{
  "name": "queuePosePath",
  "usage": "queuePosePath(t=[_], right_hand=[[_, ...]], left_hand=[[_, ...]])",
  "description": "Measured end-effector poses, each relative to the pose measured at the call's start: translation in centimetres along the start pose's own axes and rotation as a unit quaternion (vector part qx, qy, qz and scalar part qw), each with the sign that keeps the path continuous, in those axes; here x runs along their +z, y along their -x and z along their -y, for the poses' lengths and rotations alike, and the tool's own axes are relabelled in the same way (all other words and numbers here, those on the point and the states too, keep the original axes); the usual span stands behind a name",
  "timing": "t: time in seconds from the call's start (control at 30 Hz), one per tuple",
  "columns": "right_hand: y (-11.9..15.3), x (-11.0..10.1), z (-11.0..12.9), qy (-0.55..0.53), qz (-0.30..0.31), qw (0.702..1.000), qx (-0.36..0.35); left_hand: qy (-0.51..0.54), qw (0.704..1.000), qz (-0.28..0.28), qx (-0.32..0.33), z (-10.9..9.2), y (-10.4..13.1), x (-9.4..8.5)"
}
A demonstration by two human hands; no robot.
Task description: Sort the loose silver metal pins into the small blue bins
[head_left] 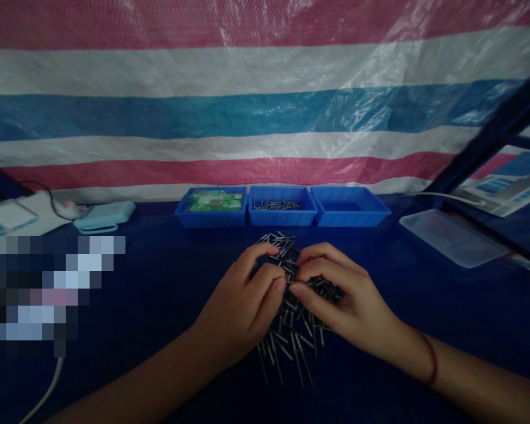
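Your left hand (249,294) and right hand (357,291), fingers narrowed, bend over metal pins (291,306) mid-frame; whether they hold one cannot be told.

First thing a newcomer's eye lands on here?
Probably the sheet with broad red, white and blue stripes, filling the upper background. Next, the left hand and right hand, close together over a loose pile of thin metal pins at centre. Just behind the pile, three blue bins stand in a row.
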State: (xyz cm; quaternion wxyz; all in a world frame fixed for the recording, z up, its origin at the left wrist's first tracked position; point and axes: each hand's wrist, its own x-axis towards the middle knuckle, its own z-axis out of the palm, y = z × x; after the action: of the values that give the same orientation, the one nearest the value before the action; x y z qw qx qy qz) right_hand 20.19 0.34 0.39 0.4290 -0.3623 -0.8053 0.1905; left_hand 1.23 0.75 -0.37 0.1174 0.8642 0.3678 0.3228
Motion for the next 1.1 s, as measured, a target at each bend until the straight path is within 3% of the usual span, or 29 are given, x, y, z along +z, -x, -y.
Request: queuePosePath(t=[0.2, 0.33, 0.47, 0.53, 0.67, 0.8, 0.97, 1.1], right_hand=[[-0.8, -0.4, 0.0, 0.043, 0.017, 0.999, -0.027], [-3.1, -1.4, -1.1, 0.111, -0.061, 0.992, -0.026], [-6.9, -2.1, -3.8, 0.176, -0.140, 0.974, -0.030], [-8.5, -2.0, -5.4, 0.216, -0.149, 0.965, -0.018], [-9.4, -1.7, -7.0, 0.279, -0.109, 0.954, 0.022], [-6.9, -2.3, -6.1, 0.250, -0.094, 0.964, 0.006], [-3.4, -3.6, -5.4, 0.158, 0.033, 0.987, 0.009], [-2.7, -3.7, -5.3, 0.130, 0.111, 0.985, 0.003]], left_hand=[[0.017, 1.000, -0.016, -0.014, 0.0, -0.1, -0.3], [0.027, 0.999, -0.027, -0.033, 0.7, -0.4, -0.4], [0.028, 0.998, -0.023, -0.050, 1.7, -0.6, -0.5], [0.022, 0.998, -0.017, -0.054, 2.1, -0.6, -0.6], [0.015, 0.998, -0.004, -0.061, 2.8, -0.6, -0.8], [0.020, 0.998, -0.001, -0.060, 3.2, -0.6, -0.7], [0.025, 0.997, 0.004, -0.076, 3.5, -0.5, -0.3], [0.025, 0.997, 0.008, -0.079, 3.5, -0.6, -0.2]])
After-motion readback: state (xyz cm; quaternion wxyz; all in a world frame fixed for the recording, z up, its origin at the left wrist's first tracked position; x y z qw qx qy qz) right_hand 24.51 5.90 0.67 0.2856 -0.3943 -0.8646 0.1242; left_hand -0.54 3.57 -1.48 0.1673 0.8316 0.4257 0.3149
